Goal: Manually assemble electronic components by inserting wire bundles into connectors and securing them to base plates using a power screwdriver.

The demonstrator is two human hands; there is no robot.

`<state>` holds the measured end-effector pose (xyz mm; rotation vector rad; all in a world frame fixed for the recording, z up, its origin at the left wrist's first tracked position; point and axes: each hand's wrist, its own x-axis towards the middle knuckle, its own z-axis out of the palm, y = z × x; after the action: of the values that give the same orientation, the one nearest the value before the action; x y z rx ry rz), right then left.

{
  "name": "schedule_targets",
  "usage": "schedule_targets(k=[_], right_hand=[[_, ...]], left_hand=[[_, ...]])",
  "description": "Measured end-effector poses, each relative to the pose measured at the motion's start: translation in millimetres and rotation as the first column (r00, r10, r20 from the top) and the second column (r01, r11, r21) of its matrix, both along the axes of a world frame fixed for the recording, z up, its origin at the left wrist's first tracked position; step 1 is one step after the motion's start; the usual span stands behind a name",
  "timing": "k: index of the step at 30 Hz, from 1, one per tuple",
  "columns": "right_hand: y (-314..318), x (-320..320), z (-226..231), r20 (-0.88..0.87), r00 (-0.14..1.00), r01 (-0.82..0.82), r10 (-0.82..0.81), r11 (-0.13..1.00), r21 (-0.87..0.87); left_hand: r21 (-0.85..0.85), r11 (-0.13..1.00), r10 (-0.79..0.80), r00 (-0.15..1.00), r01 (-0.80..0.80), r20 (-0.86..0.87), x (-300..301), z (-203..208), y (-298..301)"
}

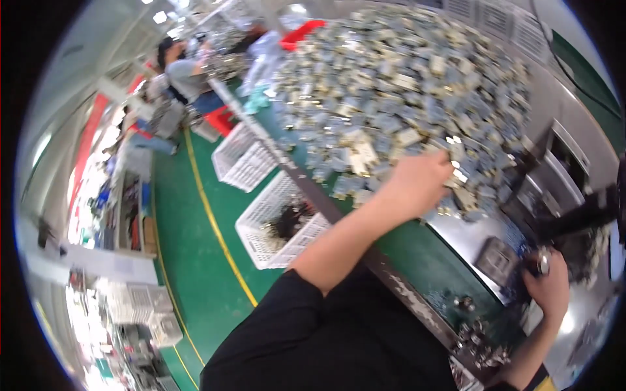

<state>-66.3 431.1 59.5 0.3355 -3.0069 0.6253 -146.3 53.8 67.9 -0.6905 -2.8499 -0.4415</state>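
Observation:
A big heap of small grey-and-brass metal parts (398,85) covers the work table. At its near edge, my left hand (420,184) reaches in with the fingers curled down among the parts. Whatever those fingers grip is hidden. Farther right and nearer to me, my right hand (550,287) is closed round a small shiny round metal piece (542,262). Beside that hand, a dark square metal block (497,259) rests on a bright metal plate (466,238). A dark machine arm (574,218) stretches in from the right, just above the right hand.
Loose shiny metal pieces (479,339) lie near the table's worn front edge (407,293). White plastic baskets (251,238) stand on the green floor to the left, one holding dark parts. A red tray (301,35) sits behind the heap. A co-worker (189,75) is at the far left.

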Motion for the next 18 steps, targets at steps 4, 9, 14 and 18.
schedule_targets(k=[4,9,14,18], right_hand=[[2.7,-0.1,-9.8,-0.033,0.996,-0.083,0.085,0.995,0.056],[4.9,-7.7,-16.4,-0.031,0.988,-0.15,0.153,0.987,0.064],[0.0,-14.3,6.3,0.305,0.947,-0.157,0.098,0.972,0.175],[1.9,-3.9,-10.8,0.003,0.994,-0.112,0.112,0.994,0.008]], left_hand=[[0.077,0.993,-0.092,0.995,0.095,-0.039,-2.4,-14.9,-4.6],[0.128,0.99,-0.053,0.997,0.06,-0.056,4.3,-11.7,-18.4],[0.681,0.73,-0.19,0.974,0.059,0.12,15.5,10.2,-20.0],[0.953,0.266,-0.52,0.811,-0.146,0.27,30.1,4.8,-6.4]])
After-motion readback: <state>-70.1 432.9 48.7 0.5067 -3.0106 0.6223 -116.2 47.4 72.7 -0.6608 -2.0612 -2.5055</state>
